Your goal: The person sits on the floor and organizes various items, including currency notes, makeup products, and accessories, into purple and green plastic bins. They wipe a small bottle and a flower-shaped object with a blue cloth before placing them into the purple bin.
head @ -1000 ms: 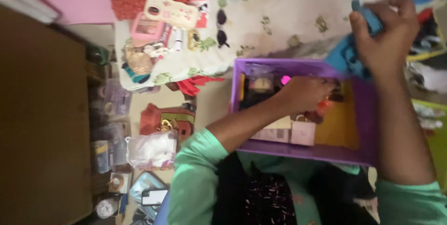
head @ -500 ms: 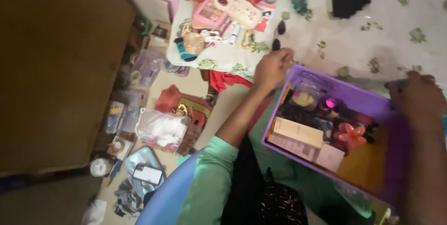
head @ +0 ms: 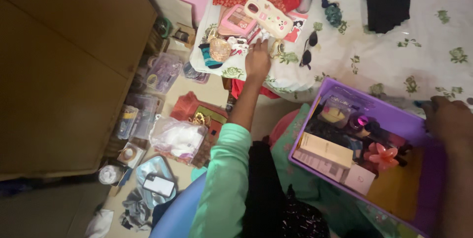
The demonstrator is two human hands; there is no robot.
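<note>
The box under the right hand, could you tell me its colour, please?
Purple box, clearest in the head view.

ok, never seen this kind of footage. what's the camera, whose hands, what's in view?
There is no robot: one camera on a person's head looks down at their own bare hands. The left hand reaches out over small items on the floral sheet, near a pink case and a cream phone case; whether it grips anything I cannot tell. The right hand rests on the far rim of a purple box on the lap, which holds a pink flower clip, cartons and jars. Sunglasses lie on the sheet; more clutter covers the floor.
</note>
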